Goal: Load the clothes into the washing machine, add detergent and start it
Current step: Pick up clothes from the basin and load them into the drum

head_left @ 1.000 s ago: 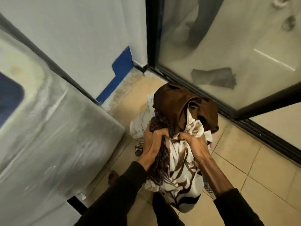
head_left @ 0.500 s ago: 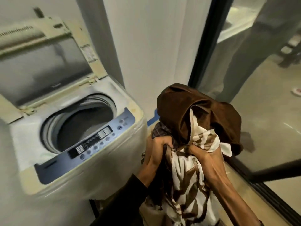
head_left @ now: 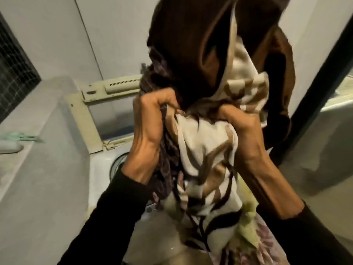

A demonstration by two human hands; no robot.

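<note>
A big bundle of clothes (head_left: 206, 153) fills the middle of the head view: dark brown cloth on top, a white cloth with brown patterns below, a dark checked piece at its left. My left hand (head_left: 150, 129) and my right hand (head_left: 242, 131) both grip the bundle tightly, holding it high and close to the camera. Behind and below it stands the top-loading washing machine (head_left: 101, 169) with its lid (head_left: 107, 111) raised. Only a sliver of the drum opening (head_left: 116, 163) shows; the clothes hide the rest and the control panel.
A grey concrete ledge (head_left: 44, 150) runs along the left of the machine, with a pale green object (head_left: 21, 137) on it. A dark mesh window (head_left: 13, 73) is at the upper left. A black door frame (head_left: 313, 92) stands at the right, white wall behind.
The bundle has been lifted from the floor and carried left and up over the washing machine. It now covers the drum opening that was plainly visible half a second ago.
</note>
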